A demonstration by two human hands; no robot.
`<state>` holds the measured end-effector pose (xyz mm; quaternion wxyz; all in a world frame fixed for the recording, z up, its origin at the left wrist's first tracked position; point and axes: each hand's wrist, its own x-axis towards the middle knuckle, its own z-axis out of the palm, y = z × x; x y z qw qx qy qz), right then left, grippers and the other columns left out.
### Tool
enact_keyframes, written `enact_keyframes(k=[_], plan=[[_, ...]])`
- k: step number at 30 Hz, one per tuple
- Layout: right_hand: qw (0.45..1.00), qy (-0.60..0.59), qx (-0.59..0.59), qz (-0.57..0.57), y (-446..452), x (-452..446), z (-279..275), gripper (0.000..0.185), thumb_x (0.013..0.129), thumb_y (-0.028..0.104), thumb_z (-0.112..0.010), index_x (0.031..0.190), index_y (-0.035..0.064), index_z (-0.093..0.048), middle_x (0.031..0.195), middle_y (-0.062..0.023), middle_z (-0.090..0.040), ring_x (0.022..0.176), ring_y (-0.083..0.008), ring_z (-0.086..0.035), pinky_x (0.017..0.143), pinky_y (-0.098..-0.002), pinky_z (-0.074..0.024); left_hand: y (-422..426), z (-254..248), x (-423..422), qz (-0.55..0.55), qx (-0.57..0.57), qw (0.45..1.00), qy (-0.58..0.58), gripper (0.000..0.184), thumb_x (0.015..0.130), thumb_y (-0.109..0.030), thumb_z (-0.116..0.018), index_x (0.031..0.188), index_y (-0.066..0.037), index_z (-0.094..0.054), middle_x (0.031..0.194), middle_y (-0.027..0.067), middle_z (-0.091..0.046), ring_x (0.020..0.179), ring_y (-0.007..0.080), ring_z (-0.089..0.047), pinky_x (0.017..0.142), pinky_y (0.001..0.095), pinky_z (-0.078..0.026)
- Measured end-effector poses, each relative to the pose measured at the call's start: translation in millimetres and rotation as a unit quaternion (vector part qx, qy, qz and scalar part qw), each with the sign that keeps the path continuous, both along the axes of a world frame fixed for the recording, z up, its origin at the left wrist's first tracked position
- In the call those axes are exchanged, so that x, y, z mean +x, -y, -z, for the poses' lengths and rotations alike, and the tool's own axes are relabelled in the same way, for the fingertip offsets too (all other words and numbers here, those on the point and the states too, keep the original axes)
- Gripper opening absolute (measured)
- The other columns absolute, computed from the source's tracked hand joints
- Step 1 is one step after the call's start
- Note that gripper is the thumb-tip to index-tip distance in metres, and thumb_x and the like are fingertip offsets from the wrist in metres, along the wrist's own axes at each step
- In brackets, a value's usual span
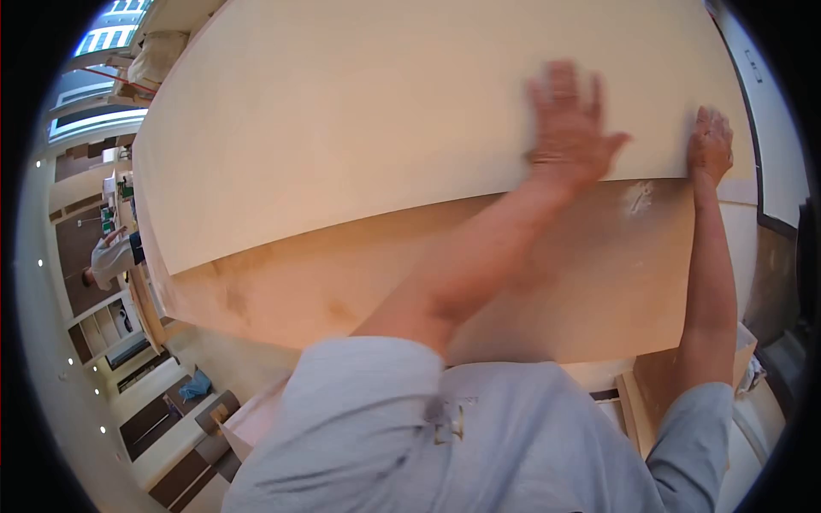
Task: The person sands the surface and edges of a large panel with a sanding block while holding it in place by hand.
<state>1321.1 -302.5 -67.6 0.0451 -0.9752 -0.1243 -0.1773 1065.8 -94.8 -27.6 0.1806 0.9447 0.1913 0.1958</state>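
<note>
A large pale cream sheet [359, 120] spreads over a tan, wood-coloured board [376, 282], whose near strip shows below the sheet's slightly curved edge. My left hand [569, 128] lies palm down over the sheet with its fingers spread, a little blurred by motion. Close to the sheet's right end, my right hand [710, 145] rests near its front corner, with fingers stretched forward and nothing visible in them. A whitish smudge [639, 197] marks the board between my two forearms.
A white panel with a dark edge [774, 128] stands at the right. Far left, another person [111, 259] is beside shelving [107, 325]. A blue bag-like item [195, 385] lies in the lower left background. A window [107, 38] is at upper left.
</note>
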Motion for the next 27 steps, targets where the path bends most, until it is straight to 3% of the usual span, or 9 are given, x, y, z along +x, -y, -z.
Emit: enact_keyframes(k=[3,6,9,13,16,18,20,23,27], plan=[[1.0,0.003,0.011,-0.011,4,9,2,0.075,0.104,0.066,-0.03,0.152,0.0133,-0.05,0.16,-0.0101,-0.044,0.15,-0.0277,-0.037,0.12,-0.0505,-0.0293,-96,-4,-132,-0.1,0.082,0.99,-0.052,0.09,0.095,-0.055,-0.061,0.154,0.006,-0.032,0.161,0.0317,-0.027,0.151,0.0558,-0.017,0.113,0.0775,-0.013],[1.0,0.008,0.009,-0.028,18,21,8,0.075,0.104,0.066,-0.03,0.153,0.0118,-0.049,0.159,-0.0109,-0.046,0.149,-0.0283,-0.038,0.121,-0.0477,-0.0303,-187,16,-270,-0.235,0.144,0.959,-0.068,0.084,0.099,-0.051,-0.056,0.157,0.003,-0.03,0.165,0.026,-0.028,0.153,0.0516,-0.018,0.115,0.0741,-0.013],[1.0,0.001,0.004,-0.015,13,22,2,0.075,0.104,0.065,-0.03,0.152,0.0113,-0.05,0.158,-0.0117,-0.048,0.148,-0.0291,-0.04,0.121,-0.047,-0.0313,-279,32,-386,-0.376,0.165,0.902,-0.136,0.085,0.102,-0.061,-0.044,0.159,0.0,-0.029,0.164,0.0236,-0.033,0.153,0.0487,-0.023,0.117,0.0706,-0.014],[1.0,-0.003,0.009,0.003,19,34,11,0.074,0.104,0.065,-0.031,0.151,0.0108,-0.05,0.158,-0.0119,-0.048,0.148,-0.0294,-0.041,0.119,-0.0483,-0.0338,-338,28,-449,-0.488,0.143,0.841,-0.185,0.088,0.102,-0.068,-0.037,0.161,-0.003,-0.028,0.166,0.0229,-0.031,0.154,0.0478,-0.023,0.119,0.0689,-0.014],[0.999,0.006,-0.022,0.041,19,35,19,0.071,0.104,0.064,-0.032,0.148,0.0126,-0.054,0.156,-0.0113,-0.05,0.146,-0.0293,-0.043,0.117,-0.0513,-0.0366,-321,26,-429,-0.469,0.138,0.855,-0.173,0.088,0.102,-0.069,-0.036,0.161,-0.004,-0.028,0.166,0.0227,-0.031,0.154,0.0475,-0.021,0.119,0.0686,-0.013],[0.998,-0.029,-0.002,0.057,-3,3,-8,0.066,0.104,0.063,-0.034,0.142,0.015,-0.058,0.153,-0.0103,-0.052,0.144,-0.0301,-0.045,0.114,-0.0567,-0.0382,-298,31,-394,-0.402,0.148,0.889,-0.161,0.089,0.102,-0.068,-0.038,0.161,-0.002,-0.027,0.166,0.0231,-0.029,0.155,0.0472,-0.02,0.119,0.0691,-0.012],[0.997,-0.034,0.006,0.071,-12,-12,-14,0.062,0.103,0.062,-0.036,0.138,0.0169,-0.061,0.149,-0.0098,-0.055,0.141,-0.0311,-0.047,0.111,-0.0591,-0.0392,-247,35,-323,-0.272,0.19,0.934,-0.134,0.089,0.102,-0.066,-0.042,0.161,-0.002,-0.026,0.166,0.0236,-0.029,0.155,0.0466,-0.019,0.118,0.07,-0.011],[0.997,0.027,0.006,0.068,-21,-29,-16,0.061,0.102,0.06,-0.041,0.135,0.0142,-0.062,0.147,-0.011,-0.055,0.14,-0.031,-0.047,0.108,-0.058,-0.0405,-142,-1,-183,-0.106,0.131,0.978,-0.124,0.094,0.096,-0.055,-0.061,0.162,-0.001,-0.022,0.169,0.0228,-0.02,0.157,0.0438,-0.011,0.12,0.0689,-0.007],[0.995,0.064,0.067,0.028,-29,-42,-15,0.05,0.099,0.052,-0.05,0.12,0.0109,-0.07,0.131,-0.0109,-0.065,0.128,-0.0308,-0.055,0.103,-0.0538,-0.043,-50,-14,-45,0.012,0.129,0.984,-0.123,0.094,0.097,-0.056,-0.06,0.162,0.0,-0.02,0.168,0.0284,-0.017,0.157,0.0467,-0.009,0.121,0.068,-0.004]])
